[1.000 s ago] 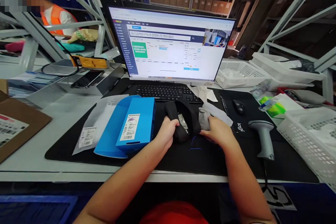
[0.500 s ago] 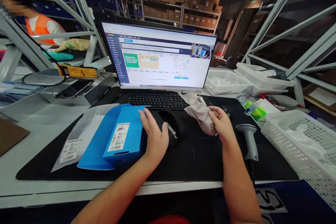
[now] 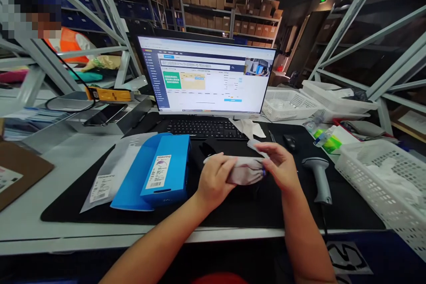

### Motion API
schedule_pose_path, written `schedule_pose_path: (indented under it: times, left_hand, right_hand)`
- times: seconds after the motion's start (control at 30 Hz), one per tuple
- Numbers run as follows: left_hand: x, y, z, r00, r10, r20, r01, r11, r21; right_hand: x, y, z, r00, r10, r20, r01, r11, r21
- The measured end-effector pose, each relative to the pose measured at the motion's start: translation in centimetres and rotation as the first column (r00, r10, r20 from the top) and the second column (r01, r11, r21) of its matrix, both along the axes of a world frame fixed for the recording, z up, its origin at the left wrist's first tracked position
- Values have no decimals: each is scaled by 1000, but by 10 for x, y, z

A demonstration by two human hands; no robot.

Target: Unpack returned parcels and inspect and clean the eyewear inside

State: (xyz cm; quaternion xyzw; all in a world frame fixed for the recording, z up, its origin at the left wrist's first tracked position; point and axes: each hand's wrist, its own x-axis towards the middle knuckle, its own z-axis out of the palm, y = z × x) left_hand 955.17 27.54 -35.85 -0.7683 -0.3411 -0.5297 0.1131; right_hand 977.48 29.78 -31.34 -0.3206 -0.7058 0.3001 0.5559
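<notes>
Between my two hands, above the black desk mat [image 3: 266, 213], is a light grey cloth pouch [image 3: 246, 172] with a bit of blue at its right end. My left hand [image 3: 216, 179] is closed around the pouch's left part. At its right end, my right hand [image 3: 281, 166] pinches the pouch with thumb and fingers. What the pouch contains is hidden. Left of my hands stands a blue box [image 3: 168, 166] with a white label, its flap spread to the left. A frosted plastic bag [image 3: 111, 173] lies partly under that flap. Behind the pouch rests crumpled pale wrapping [image 3: 249, 128].
A monitor [image 3: 206, 80] and keyboard [image 3: 203, 128] stand behind. A barcode scanner [image 3: 317, 177] and mouse [image 3: 289, 143] lie to the right, beside a white basket [image 3: 372, 182]. Brown cardboard [image 3: 23, 173] is at the left edge. A person in an orange vest [image 3: 71, 44] is at far left.
My left hand has moved right from beside the blue box and taken hold of the pouch. The pouch has turned from hanging slanted to lying level. The view has shifted slightly.
</notes>
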Motion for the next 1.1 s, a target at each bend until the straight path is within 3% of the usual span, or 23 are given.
schedule_pose_path:
  times: [0.1, 0.2, 0.33, 0.5, 0.6, 0.67, 0.77, 0.83, 0.9, 0.93, 0.97, 1.03, 1.1]
  left_hand:
    - [-5, -1, 5, 947, 163, 278, -136, 984, -113]
    - [-6, -2, 9, 905, 203, 373, -132, 970, -205]
    - [-3, 0, 9, 917, 142, 372, -37, 961, -275]
    - [-2, 0, 12, 925, 61, 374, 62, 949, -308]
    - [-2, -1, 17, 927, -4, 375, 161, 907, -388]
    - [-3, -2, 20, 921, -55, 385, 230, 877, -423]
    - [-5, -2, 21, 931, -104, 351, 254, 874, -414]
    - [-8, 0, 21, 952, -115, 285, 225, 893, -390]
    - [-10, 0, 22, 967, -126, 222, 202, 910, -363]
    - [-11, -1, 24, 972, -140, 189, 201, 911, -360]
    - [-11, -3, 26, 975, -170, 145, 212, 906, -366]
    - [-11, -10, 32, 959, -284, 25, 270, 876, -399]
    - [-9, -22, 39, 907, -417, -51, 349, 815, -462]
  right_hand:
    - [4, -3, 0, 986, -104, -131, 131, 968, 215]
    - [-6, -12, -1, 991, -132, 2, 123, 928, 353]
    - [-28, -21, -7, 948, -263, 180, 158, 878, 452]
    - [-36, -16, -11, 941, -330, 75, 260, 847, 463]
    - [-32, -13, -8, 936, -348, 49, 278, 818, 503]
    - [-28, -13, -6, 943, -324, 75, 245, 831, 500]
    - [-19, -14, -5, 943, -281, 178, 170, 867, 468]
    - [-10, -13, -5, 931, -328, 163, 229, 868, 441]
    - [4, -11, -5, 910, -413, -28, 401, 863, 306]
    - [12, -9, -4, 891, -422, -165, 448, 877, 174]
    - [20, -6, -3, 873, -389, -294, 414, 910, 23]
    - [33, 1, 0, 851, -214, -479, 126, 970, -210]
    - [38, 10, 2, 821, -35, -570, -176, 934, -311]
